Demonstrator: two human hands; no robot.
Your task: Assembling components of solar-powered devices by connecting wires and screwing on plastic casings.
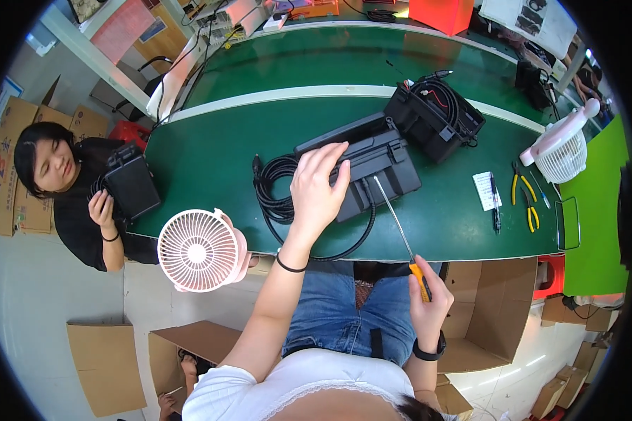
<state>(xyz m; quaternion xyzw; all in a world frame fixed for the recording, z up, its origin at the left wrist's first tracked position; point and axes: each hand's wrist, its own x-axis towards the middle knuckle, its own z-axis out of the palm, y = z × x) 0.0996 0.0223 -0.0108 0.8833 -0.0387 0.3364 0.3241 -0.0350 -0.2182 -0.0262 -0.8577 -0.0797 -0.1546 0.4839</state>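
Observation:
A black plastic case (393,163) with latches lies on the green table in front of me, its lid part at the far side. My left hand (319,184) is on the left part of the case, fingers stretched out and thumb apart. A coiled black cable (268,193) lies left of the case, and one length loops to the case's near side. My right hand (432,300) grips the orange and black handle of a screwdriver (398,223) at the table's front edge. The screwdriver's long shaft points to the case's near side, close to the cable entry; whether the tip touches cannot be seen.
A second black case (435,119) with coiled cable stands behind. On the right are yellow-handled pliers (530,210), a pen (496,203), paper (483,191) and a white fan (563,151). A pink fan (198,251) stands at the front left. A person (84,189) holds another black case.

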